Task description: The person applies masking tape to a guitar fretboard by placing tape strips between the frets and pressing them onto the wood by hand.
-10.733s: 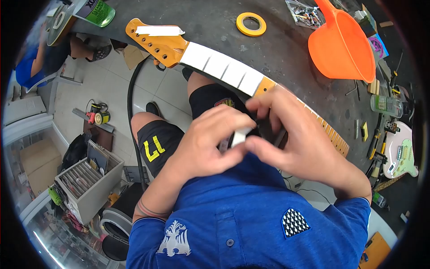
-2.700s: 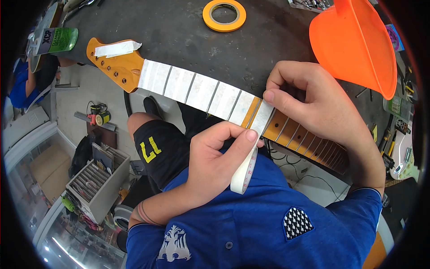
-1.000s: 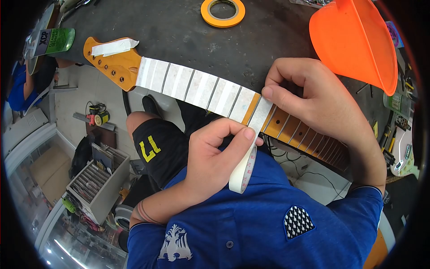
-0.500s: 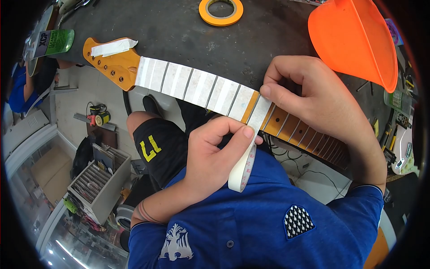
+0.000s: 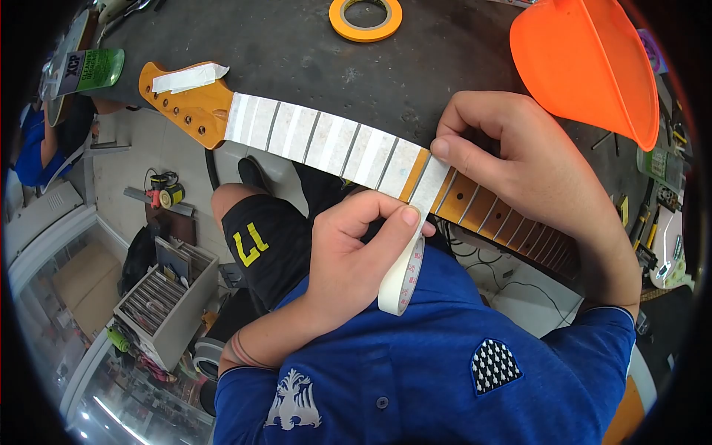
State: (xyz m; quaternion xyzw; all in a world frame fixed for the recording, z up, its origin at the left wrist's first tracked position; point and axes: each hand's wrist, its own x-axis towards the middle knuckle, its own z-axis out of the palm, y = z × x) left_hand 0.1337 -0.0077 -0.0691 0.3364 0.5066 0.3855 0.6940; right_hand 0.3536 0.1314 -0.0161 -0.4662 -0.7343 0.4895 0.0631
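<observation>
Head view: the left hand pinches white tape laid across the guitar neck, its roll dangling on the near side; the right hand, curled, has its thumb at the far end, can't tell if gripping. Tape looks light, limp, tearable, best held by its ends. Wood looks stiff, glossy, crossed by slim metal frets.

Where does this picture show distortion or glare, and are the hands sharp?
In the head view, the neck looks bowed, fisheye-like; black fills the corners; a white streak glares at lower left; the left hand and right hand look fairly sharp.
</observation>
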